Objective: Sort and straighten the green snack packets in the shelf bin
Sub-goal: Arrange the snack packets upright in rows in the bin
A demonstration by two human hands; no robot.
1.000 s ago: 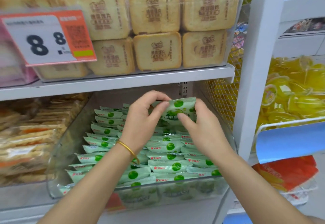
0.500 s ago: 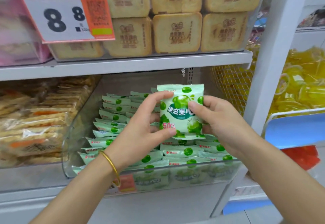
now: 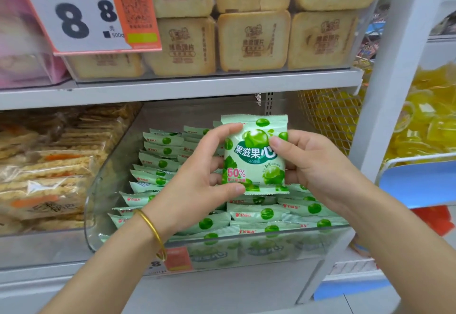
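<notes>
We hold one green snack packet [image 3: 255, 156] upright above the clear shelf bin [image 3: 106, 190]. Our left hand [image 3: 197, 185] pinches its left edge, our right hand [image 3: 313, 165] its right edge, fingers [image 3: 222, 132] curled round it.

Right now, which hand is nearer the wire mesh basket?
Right. The right hand grips the held packet below-left of the wire mesh basket; the left hand grips its far side.

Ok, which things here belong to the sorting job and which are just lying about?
Job: green packet, held upright by the left hand and right hand; packet rows; clear bin.
Lying about: toast packs, price tag, cracker packs, yellow sweets.
</notes>
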